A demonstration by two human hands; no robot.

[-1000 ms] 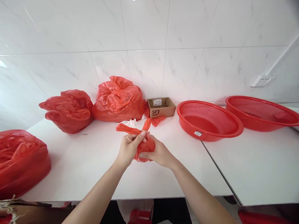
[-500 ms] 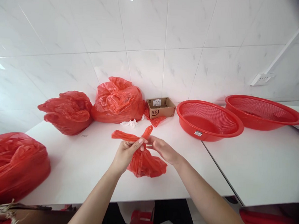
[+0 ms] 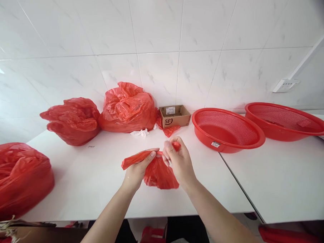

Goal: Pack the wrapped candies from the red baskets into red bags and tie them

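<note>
A small red plastic bag (image 3: pixel 159 175) rests on the white table (image 3: pixel 95 179) between my hands. My left hand (image 3: pixel 138 169) pinches one of the bag's handle strips, which sticks out to the left. My right hand (image 3: pixel 178 159) is closed on the other handle strip, a bit of red showing above its fingers. The two hands nearly touch over the bag's neck.
Two stuffed red bags (image 3: pixel 70 119) (image 3: pixel 127 107) sit at the back by the tiled wall, a third (image 3: pixel 14 177) at the near left. A small cardboard box (image 3: pixel 175 116) and two red mesh basins (image 3: pixel 227 129) (image 3: pixel 287 121) stand to the right.
The bag has dropped from my cupped hands to the table. My right hand let go of the bag's body, reached over and closed on the upright handle strip, pulling it toward the right.
</note>
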